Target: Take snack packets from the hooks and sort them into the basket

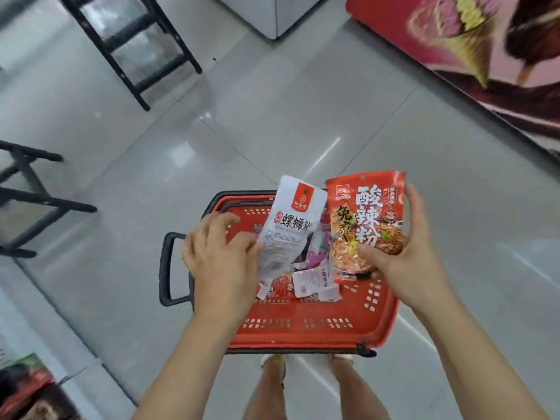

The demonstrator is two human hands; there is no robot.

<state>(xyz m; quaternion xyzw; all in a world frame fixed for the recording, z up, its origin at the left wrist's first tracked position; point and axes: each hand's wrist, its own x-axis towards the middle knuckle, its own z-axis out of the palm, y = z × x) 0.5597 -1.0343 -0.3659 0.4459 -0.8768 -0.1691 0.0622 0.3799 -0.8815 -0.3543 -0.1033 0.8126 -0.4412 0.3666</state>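
Two packets hang over the basket (303,334). One is a white packet (291,225), tilted with its top leaning away from the person, and just beside it on the right is a red packet (366,222), upright with its printed face up toward the camera. The left hand (218,256) pinches the white packet at its lower left edge. The thumb side meets the film, but how the other fingers lie under it is hidden. The right hand (406,250) grips the red packet from its right side, thumb (371,253) pressed on the front near the bottom and fingers wrapped behind. Holding each by a low edge keeps both labels readable, probably so the person can tell the kinds apart before choosing a spot. Below, several small packets (312,280) lie in a loose heap near the basket's middle, leaving bare red bottom along the near side, so the sorting looks partly done. The basket sits on the tiled floor (272,131) in front of the person's legs, its black handle (165,268) sticking out to the left. Farther off stand a black rack (130,40) and a freezer (454,40) with ice-cream pictures. No hooks are in view.
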